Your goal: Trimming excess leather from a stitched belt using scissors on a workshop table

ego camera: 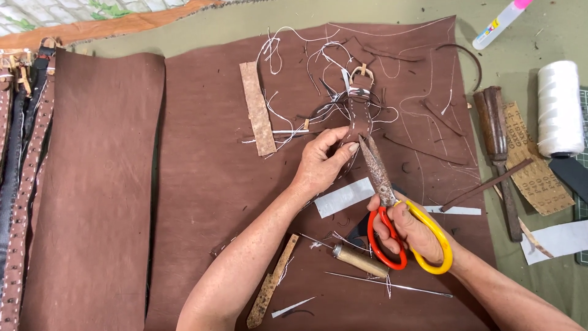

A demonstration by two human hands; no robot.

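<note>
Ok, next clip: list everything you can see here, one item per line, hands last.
leather sheets: two, brown, spread across the work surface
leather strap: one, brown with white stitching and a buckle, centre top
scissors: one pair, rusty blades, red and yellow handles, centre right
white threads: many loose, on the leather near the strap
thread spool: one, white, right edge
wooden-handled tools: two, dark brown, right
awl: one, tan wooden handle, bottom centre
long needle: one, metal, bottom centre
glue bottle: one, white with pink cap, top right
studded belts: several, brown and dark, left edge
left hand: holds the strap
right hand: in the scissor handles
</note>
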